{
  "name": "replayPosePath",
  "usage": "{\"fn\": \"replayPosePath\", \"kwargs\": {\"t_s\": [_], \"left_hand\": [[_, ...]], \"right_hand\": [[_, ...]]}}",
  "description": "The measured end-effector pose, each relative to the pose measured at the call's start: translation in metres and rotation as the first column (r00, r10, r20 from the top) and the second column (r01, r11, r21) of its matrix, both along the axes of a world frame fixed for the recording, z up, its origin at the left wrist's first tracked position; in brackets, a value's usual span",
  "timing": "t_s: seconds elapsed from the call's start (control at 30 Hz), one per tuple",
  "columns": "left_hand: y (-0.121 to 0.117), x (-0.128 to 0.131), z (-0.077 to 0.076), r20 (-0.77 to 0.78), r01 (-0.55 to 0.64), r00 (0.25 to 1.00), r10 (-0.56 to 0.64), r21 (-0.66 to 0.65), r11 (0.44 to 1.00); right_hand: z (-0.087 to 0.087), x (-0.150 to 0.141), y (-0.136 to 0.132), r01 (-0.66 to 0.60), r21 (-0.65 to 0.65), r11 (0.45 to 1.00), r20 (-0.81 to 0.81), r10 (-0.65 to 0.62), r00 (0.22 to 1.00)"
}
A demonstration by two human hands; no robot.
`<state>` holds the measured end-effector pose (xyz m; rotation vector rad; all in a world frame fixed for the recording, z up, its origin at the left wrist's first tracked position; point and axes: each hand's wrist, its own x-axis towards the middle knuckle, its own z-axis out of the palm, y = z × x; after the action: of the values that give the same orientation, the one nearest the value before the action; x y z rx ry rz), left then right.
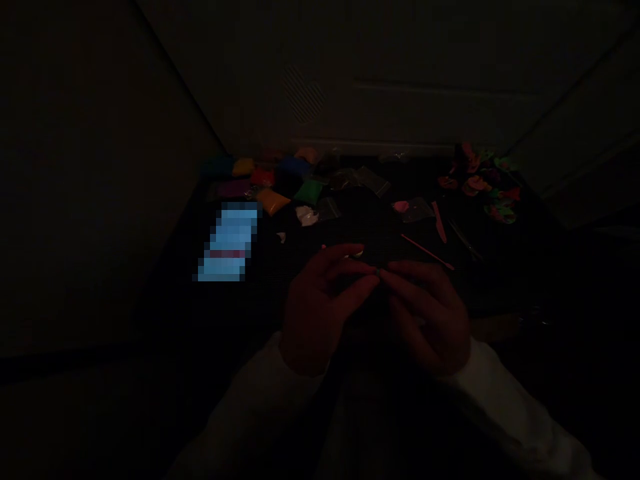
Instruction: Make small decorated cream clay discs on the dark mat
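Note:
In dim light, my left hand (315,307) pinches a tiny greenish piece of clay (379,272) between thumb and fingertip. My right hand (437,310) meets it from the other side, its fingertips closed on the same piece. Most of the piece is hidden by the fingers. A small pale bit (359,253) shows by my left index finger; I cannot tell whether it is touched. Beyond my right hand lie a thin pink stick tool (427,251), a pink plastic knife (439,223) and a slim dark metal tool (466,240).
A lit phone (227,243) lies on the dark table at left. Behind it are colored clay packets, among them orange (273,201) and green (309,192). White clay (307,215) and pink clay (401,207) lie mid-table. Colorful crumpled pieces (477,185) are heaped back right, near the wall.

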<state>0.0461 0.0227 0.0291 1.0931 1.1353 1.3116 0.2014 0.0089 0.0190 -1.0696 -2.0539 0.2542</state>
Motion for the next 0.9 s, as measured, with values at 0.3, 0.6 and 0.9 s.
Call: {"fn": "replayPosePath", "kwargs": {"t_s": [0.3, 0.6, 0.9], "left_hand": [[0.003, -0.001, -0.006, 0.154, 0.001, 0.988, 0.008, -0.058, 0.998], [0.005, -0.002, -0.01, 0.289, 0.107, 0.955, -0.062, -0.143, 0.984], [0.005, 0.01, -0.009, 0.535, 0.175, 0.844, -0.034, -0.216, 0.96]], "right_hand": [[0.0, 0.001, 0.003, -0.003, 0.083, 0.997, 0.067, -0.003, 0.998], [0.002, 0.003, 0.003, 0.0, 0.112, 0.994, 0.081, -0.01, 0.997], [-0.002, -0.004, 0.002, 0.028, -0.114, 0.993, -0.241, -0.055, 0.969]]}}
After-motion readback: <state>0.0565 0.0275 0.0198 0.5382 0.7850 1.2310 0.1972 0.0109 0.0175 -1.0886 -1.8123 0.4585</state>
